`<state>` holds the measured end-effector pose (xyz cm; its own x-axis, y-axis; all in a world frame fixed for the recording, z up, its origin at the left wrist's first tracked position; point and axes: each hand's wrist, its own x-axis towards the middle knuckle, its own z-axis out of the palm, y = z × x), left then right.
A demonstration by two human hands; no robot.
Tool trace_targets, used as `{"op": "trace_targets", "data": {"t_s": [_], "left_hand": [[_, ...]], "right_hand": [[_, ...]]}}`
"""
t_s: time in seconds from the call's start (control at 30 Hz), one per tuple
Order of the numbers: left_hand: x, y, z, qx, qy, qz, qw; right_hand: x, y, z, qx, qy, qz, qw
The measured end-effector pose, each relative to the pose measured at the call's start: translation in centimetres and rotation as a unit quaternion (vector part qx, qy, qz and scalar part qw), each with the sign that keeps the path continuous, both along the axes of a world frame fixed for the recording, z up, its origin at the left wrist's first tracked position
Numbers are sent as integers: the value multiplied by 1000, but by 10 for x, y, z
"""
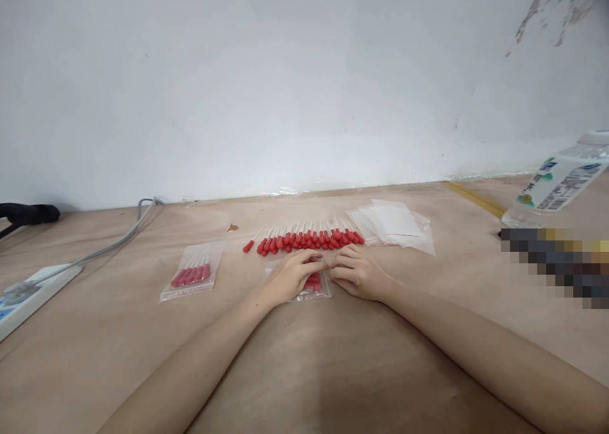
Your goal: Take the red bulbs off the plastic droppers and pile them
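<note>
Table (114, 332) backed by wall (304, 104). Left hand (291, 274) laid over bag (314, 285), frame centre; right hand (356, 272) near its edge; both half-curled, grip can't be confirmed. Likely light, slippery; best pinched by edges. Sticks (309, 238) spread above.

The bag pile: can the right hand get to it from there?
Probably yes: the bag pile lies just beyond the right hand, with nothing visible blocking the way, though that hand is busy at the filled bag.
</note>
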<state>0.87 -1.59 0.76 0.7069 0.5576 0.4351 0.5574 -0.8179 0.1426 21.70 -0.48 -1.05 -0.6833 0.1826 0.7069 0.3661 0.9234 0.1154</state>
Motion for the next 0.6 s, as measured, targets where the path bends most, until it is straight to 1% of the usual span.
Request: {"op": "trace_targets", "data": {"t_s": [0.17,0.43,0.6], "left_hand": [[4,3,2,43,22,0,999],[2,8,-1,107,-34,-36,993],[1,8,0,122,-40,-63,990]], "right_hand": [[0,-1,-1,20,10,-3,1000],[-2,0,0,55,46,2,997],[-2,-2,3,66,47,2,997]]}}
